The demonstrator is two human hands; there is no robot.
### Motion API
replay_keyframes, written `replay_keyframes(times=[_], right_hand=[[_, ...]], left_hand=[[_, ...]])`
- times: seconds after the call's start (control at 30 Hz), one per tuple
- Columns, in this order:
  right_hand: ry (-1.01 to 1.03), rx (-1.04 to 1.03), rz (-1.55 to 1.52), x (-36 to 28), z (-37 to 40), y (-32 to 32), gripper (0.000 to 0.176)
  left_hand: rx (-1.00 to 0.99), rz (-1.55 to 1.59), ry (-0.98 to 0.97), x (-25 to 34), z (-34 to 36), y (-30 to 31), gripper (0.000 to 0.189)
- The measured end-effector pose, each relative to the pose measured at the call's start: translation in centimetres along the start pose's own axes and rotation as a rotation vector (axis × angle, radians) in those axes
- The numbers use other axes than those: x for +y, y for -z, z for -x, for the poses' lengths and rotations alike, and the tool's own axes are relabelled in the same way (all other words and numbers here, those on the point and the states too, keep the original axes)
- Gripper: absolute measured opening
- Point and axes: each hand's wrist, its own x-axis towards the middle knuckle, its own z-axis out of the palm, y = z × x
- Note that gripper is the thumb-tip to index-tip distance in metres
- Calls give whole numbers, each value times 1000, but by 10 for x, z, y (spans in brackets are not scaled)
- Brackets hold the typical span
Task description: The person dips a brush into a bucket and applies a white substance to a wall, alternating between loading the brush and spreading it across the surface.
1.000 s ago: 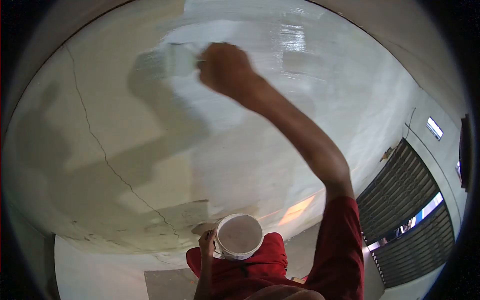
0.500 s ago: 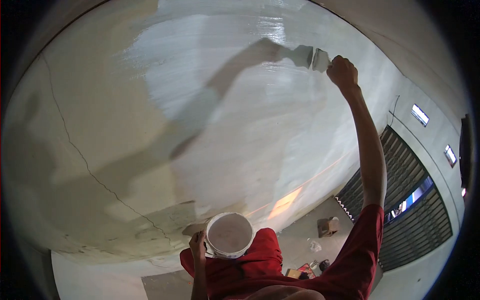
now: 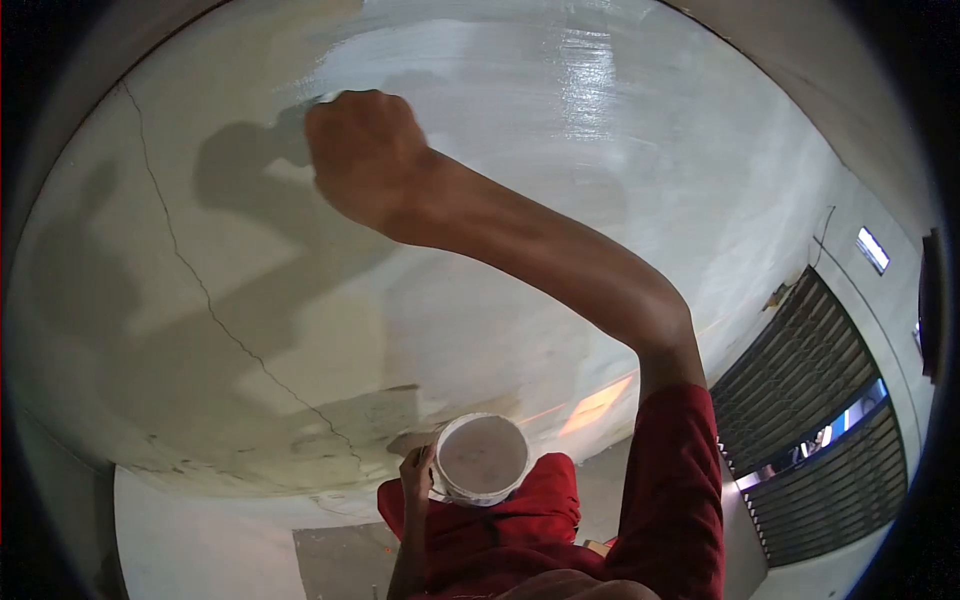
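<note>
My right hand (image 3: 365, 150) is in a fist, stretched out before the wall (image 3: 480, 330) at the upper left. Its back faces me and hides nearly all of the paintbrush it grips. Wet, pale streaks of paint (image 3: 585, 80) shine across the upper wall. Down low, my left hand (image 3: 418, 470) is closed at the left rim of a white bucket (image 3: 437, 462). The bucket holds pale, thin-looking paint and rests by my red-clothed lap.
A long crack (image 3: 205, 290) runs down the unpainted, yellowish left side of the wall. At right stand a dark slatted metal gate (image 3: 800, 370) and a small bright window opening (image 3: 872, 250). Shadows of my arm and body fall on the wall's left part.
My right hand has swept left across the wall with the paintbrush, which has passed out of sight behind the fist. My left hand stays on the bucket; the view has shifted slightly.
</note>
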Motion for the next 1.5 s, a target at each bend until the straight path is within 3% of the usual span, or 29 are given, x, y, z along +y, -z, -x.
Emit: replay_keyframes(times=[0.1, 0.2, 0.23, 0.27, 0.3, 0.33, 0.5, 0.63, 0.7, 0.83, 1.03, 1.1, 1.17, 1.23, 1.27, 1.3, 1.33, 1.5], right_hand=[[-16, 69, -167, -3, -10, 10, 11], [-151, 150, -36, 34, -18, 18, 18], [-257, 143, -19, 60, -21, 24, 21], [-197, 263, 29, 103, -16, 21, 25], [-295, 191, 114, 139, -14, 33, 31], [-257, 268, 148, 180, -1, 45, 36], [-457, 64, 171, 295, 61, 132, 29], [-853, 13, 577, 313, 75, 171, 26], [-818, 129, 763, 322, 87, 172, 24], [-772, 111, 861, 291, 67, 152, 29], [-393, 133, 563, 157, -4, 110, 19], [30, 242, 681, 159, -30, 82, 18], [-284, 156, 318, 83, -47, 86, 18], [-27, 376, 339, 72, -83, 49, 12], [245, 181, 345, 66, -108, 33, 13], [175, -24, 364, 23, -90, 61, 12], [151, 177, 92, 7, -91, 48, 15], [-3, 214, -88, 6, -76, 54, 23]], left_hand=[[30, 8, -16, -6, -4, -2, 30], [23, 11, 5, -6, -6, 0, 30], [26, 8, -25, -17, -12, 2, 30], [26, 9, -56, -23, -16, 3, 30], [27, 10, -46, -22, -15, 3, 31], [27, 15, -36, -17, -11, 2, 32], [20, 29, 20, -9, -5, 0, 33], [46, -3, -53, -25, -16, 3, 33], [24, 41, 11, -11, -8, 3, 32], [12, 88, 25, -11, -8, -2, 33], [9, 88, -15, -9, -6, -1, 32], [9, 102, -53, -20, -12, 0, 31], [15, 107, -31, -14, -8, 1, 31], [30, 106, -21, -10, -6, -2, 30], [41, 101, -34, -12, -4, -3, 30], [32, 94, -35, -9, -5, -3, 30], [24, 87, -37, -4, -6, -3, 31], [51, 10, 40, -1, -1, -5, 31]])
